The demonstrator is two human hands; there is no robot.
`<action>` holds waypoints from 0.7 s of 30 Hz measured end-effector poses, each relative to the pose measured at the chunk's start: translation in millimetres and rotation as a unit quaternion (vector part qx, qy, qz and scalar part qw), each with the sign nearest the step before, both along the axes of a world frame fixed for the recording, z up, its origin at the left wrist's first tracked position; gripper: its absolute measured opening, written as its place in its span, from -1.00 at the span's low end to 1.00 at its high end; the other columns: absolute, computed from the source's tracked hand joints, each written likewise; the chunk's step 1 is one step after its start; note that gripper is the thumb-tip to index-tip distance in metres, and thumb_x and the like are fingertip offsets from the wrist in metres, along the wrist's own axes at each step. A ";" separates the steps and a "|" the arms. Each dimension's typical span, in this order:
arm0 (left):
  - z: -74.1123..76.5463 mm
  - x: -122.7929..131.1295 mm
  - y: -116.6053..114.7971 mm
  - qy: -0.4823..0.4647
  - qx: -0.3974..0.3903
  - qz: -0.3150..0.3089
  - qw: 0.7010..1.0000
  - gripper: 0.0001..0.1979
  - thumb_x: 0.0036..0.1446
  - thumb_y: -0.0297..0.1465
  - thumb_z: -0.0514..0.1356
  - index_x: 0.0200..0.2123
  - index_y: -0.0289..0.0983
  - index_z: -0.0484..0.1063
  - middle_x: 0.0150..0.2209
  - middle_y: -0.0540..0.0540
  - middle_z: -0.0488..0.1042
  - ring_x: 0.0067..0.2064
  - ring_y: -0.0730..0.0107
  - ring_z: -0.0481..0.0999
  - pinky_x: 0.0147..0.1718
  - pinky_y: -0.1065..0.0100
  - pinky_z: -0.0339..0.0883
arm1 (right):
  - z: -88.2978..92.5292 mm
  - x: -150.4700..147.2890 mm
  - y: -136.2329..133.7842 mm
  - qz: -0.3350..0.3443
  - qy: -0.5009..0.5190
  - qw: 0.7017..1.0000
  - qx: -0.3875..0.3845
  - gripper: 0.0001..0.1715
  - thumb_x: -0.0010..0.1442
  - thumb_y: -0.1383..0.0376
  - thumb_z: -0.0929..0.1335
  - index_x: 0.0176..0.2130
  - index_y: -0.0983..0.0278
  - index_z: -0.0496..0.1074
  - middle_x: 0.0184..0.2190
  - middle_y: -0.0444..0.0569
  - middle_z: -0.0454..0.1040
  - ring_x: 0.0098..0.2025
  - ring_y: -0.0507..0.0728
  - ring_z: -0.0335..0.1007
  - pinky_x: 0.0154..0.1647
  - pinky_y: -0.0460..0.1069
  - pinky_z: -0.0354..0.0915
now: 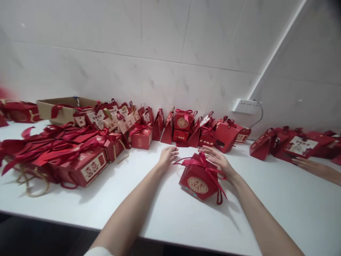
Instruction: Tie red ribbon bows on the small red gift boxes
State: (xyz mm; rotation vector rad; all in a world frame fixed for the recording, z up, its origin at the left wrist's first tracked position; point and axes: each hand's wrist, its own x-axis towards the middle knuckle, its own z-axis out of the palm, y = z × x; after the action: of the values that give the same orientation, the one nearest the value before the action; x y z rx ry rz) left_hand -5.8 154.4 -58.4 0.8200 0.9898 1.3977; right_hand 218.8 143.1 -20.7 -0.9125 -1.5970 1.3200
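Observation:
In front of me on the white table sits a red gift box [186, 179] with a gold round emblem and a dark red ribbon bow on top. My right hand [216, 160] is just behind its right side, fingers stretched out; whether they touch the box I cannot tell. To the box's left, my left hand [168, 156] is held over the table with its fingers apart and nothing in them. Beyond my hands stand two stacked red boxes [183, 122], the upper one with a bow and a gold emblem.
Many ribboned red boxes [80, 165] cover the table's left side. An open cardboard box [61, 113] stands behind them. Slim red gift bags [159, 124] line the wall. At right, another person's hand [311, 167] is beside more red boxes. A power strip [245, 106] hangs on the wall.

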 end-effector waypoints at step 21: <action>0.9 15.1 -15.2 0.037 -0.006 -0.079 0.996 -0.58 0.07 -0.05 0.05 -0.48 -0.31 0.37 -0.65 0.02 0.35 -0.61 0.50 0.31 -0.52 0.44 0.19 | -33.6 -10.7 -9.7 -0.115 0.024 0.993 -0.031 -0.34 -0.11 -0.23 0.27 -0.44 0.30 0.45 -0.47 0.00 0.51 -0.31 0.19 0.43 -0.15 0.08 0.32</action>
State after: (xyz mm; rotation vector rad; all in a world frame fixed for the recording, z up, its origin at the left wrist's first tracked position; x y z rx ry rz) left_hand 9.3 139.2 -57.5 0.9269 0.9672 1.2335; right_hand 208.1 133.4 -54.3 -1.0608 -1.3751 1.2258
